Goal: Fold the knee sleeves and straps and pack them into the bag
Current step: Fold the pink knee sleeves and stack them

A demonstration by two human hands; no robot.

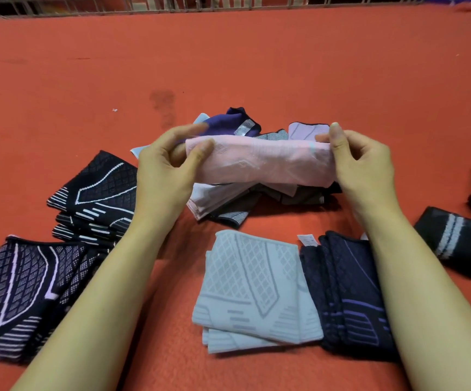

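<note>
Pink knee sleeve (259, 162) held above unfolded pile (256, 198) on red worktop (228, 66) | left hand (166, 170) pinches left end, right hand (367, 167) pinches right end (both grips clamped) | long axis left-right | white tags (244, 128) unreadable.

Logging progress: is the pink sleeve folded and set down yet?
Not set down. The pink sleeve is held off the pile, left hand and right hand pinching its ends. Whether it is folded, cannot tell.
</note>
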